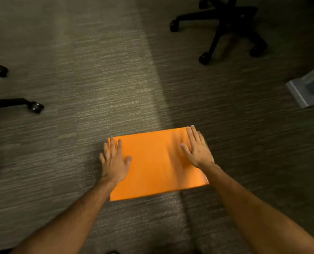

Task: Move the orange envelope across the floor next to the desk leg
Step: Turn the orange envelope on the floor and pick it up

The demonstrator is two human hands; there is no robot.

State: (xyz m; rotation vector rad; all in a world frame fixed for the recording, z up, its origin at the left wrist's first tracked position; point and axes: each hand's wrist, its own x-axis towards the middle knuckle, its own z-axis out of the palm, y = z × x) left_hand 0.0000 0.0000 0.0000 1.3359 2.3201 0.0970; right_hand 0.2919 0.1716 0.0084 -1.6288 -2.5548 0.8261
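Observation:
The orange envelope (152,164) lies flat on the grey carpet, a little below the middle of the view. My left hand (114,160) rests palm down on its left edge, fingers spread and partly on the carpet. My right hand (197,147) presses flat on its upper right corner, fingers apart. Neither hand curls around the envelope. A grey metal desk foot (306,87) sits on the floor at the right edge, well to the right of the envelope and farther away.
A black five-star office chair base (225,26) with casters stands at the top right. More chair casters (35,106) and legs poke in from the left edge. Striped carpet lies between the envelope and the desk foot.

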